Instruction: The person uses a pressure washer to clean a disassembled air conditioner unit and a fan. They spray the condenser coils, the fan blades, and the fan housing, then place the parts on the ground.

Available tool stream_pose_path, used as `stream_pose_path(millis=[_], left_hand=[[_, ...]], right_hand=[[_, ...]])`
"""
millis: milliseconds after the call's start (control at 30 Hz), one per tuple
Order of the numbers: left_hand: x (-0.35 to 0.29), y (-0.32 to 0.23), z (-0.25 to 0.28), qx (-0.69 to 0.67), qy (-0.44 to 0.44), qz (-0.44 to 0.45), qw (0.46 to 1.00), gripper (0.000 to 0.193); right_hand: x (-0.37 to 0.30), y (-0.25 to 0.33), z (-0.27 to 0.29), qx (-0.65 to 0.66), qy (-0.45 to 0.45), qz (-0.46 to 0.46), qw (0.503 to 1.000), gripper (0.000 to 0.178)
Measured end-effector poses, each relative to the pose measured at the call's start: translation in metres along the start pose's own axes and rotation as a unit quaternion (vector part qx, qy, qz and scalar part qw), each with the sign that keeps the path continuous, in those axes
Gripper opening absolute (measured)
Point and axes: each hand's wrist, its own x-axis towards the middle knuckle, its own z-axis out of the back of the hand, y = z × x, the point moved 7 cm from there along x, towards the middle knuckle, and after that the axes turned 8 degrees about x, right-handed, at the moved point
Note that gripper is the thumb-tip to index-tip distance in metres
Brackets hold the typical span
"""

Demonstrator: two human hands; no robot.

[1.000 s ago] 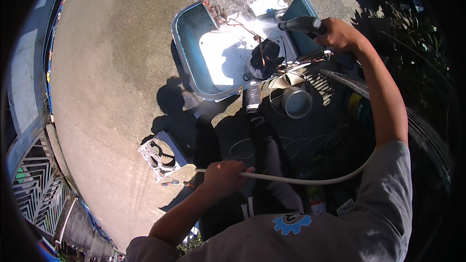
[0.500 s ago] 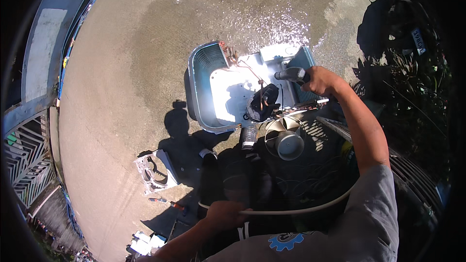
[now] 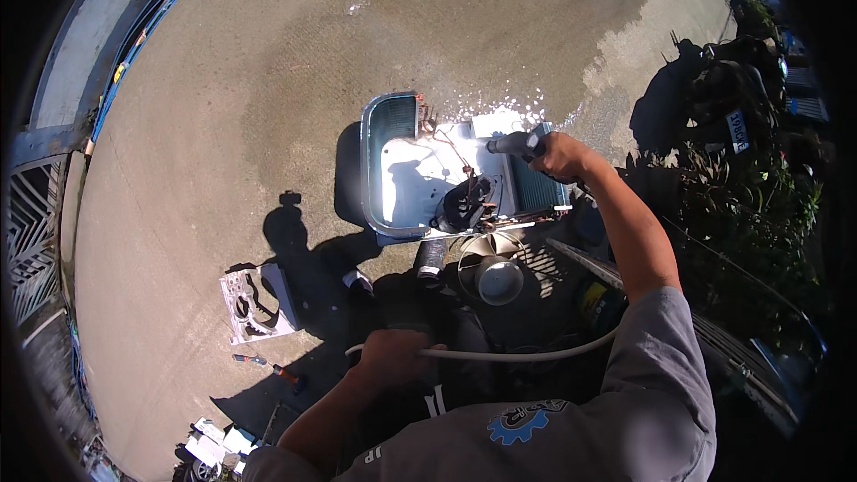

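My right hand [image 3: 562, 158] is closed around the grip of a dark spray gun [image 3: 513, 145], its nozzle pointing left over an opened air-conditioner unit [image 3: 379, 226]. Coils with fins, one at the left [image 3: 393, 120] and one at the right [image 3: 534, 186], flank a white, sunlit base. Thin copper pipes and a black rounded part [image 3: 464, 205] sit inside. Pale haze hangs left of the nozzle. Near my body, my left hand [image 3: 397, 357] is wrapped around a beige hose [image 3: 518, 357] that runs right toward my right arm.
A fan blade ring and silver blower wheel [image 3: 500, 282] lie before the unit. To the left are a white shroud [image 3: 284, 299], an orange-and-black hand tool [image 3: 287, 375] and white pieces [image 3: 207, 443]. Plants [image 3: 759, 196] and a parked motorcycle stand right. Wet concrete [image 3: 428, 27] stretches beyond.
The whole view has shifted, and the unit appears slightly smaller. Both hands keep their grips on the spray gun and the hose. The gun still points left over the unit.
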Motion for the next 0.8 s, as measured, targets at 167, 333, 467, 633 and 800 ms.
stream_pose_path(millis=[167,333,467,633,800], left_hand=[[0.003,0.022,0.008,-0.017,-0.046,-0.008,0.999,0.04],[-0.003,0.045,0.037,-0.062,-0.17,-0.042,0.983,0.043],[-0.011,0.055,0.041,-0.077,-0.17,-0.047,0.981,0.049],[-0.02,0.061,0.033,-0.094,-0.173,-0.038,0.98,0.05],[-0.029,0.064,0.039,-0.098,-0.206,-0.033,0.973,0.049]], right_hand=[[0.015,0.04,-0.028,-0.02,0.056,-0.071,0.996,0.045],[0.01,0.08,-0.049,-0.03,0.046,-0.079,0.995,0.046],[0.002,0.094,-0.072,-0.016,0.019,-0.075,0.997,0.046],[0.003,0.095,-0.101,0.045,0.016,-0.076,0.996,0.047],[0.015,0.097,-0.112,0.046,0.048,-0.031,0.997,0.047]])
